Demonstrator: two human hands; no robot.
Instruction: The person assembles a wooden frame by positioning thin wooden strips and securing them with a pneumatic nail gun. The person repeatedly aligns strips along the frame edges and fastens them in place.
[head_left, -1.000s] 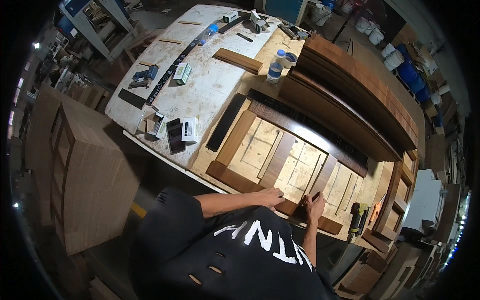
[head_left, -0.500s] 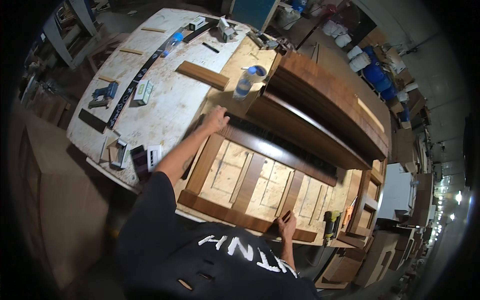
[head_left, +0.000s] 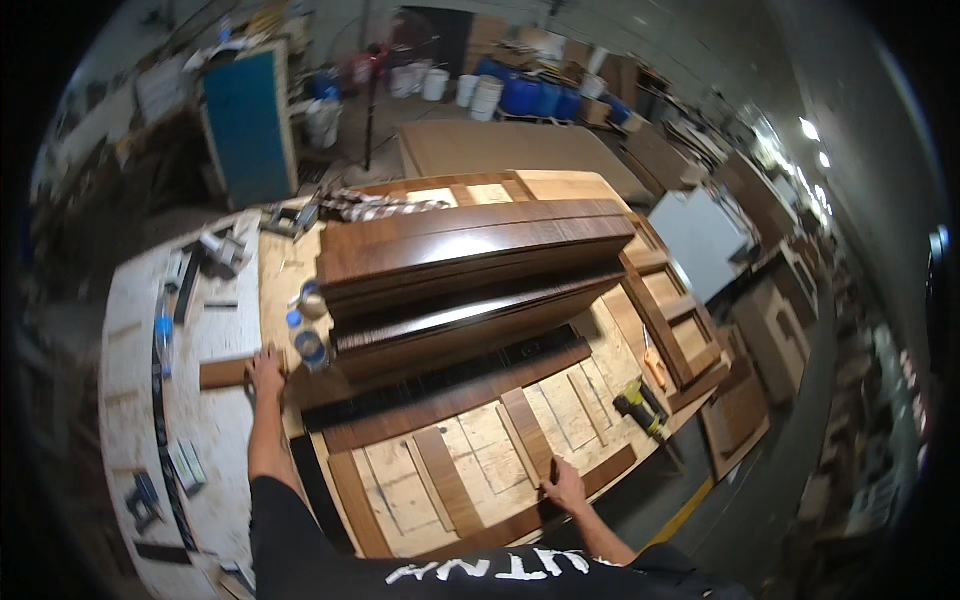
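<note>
A wooden frame lies before me, with slats (head_left: 448, 480) between a front rail (head_left: 600, 474) and a dark-edged back rail (head_left: 455, 392). My left hand (head_left: 266, 375) reaches past the frame's far left corner. Its fingers are curled over the right end of a short brown wooden board (head_left: 222, 373). At the front rail, my right hand (head_left: 566, 487) is closed around a small dark piece that I cannot make out, beside the end of a slat.
Long brown wooden panels (head_left: 470, 250) are stacked behind the frame. A water bottle (head_left: 310, 348) and a tape roll (head_left: 311, 297) stand at their left. A yellow-green drill (head_left: 640, 408) lies at the right. A nail gun (head_left: 146, 502) and small boxes rest on the white tabletop (head_left: 225, 450).
My left hand has left the frame's back left corner and reached the short board. My right hand stays at the front rail. The view has turned.
</note>
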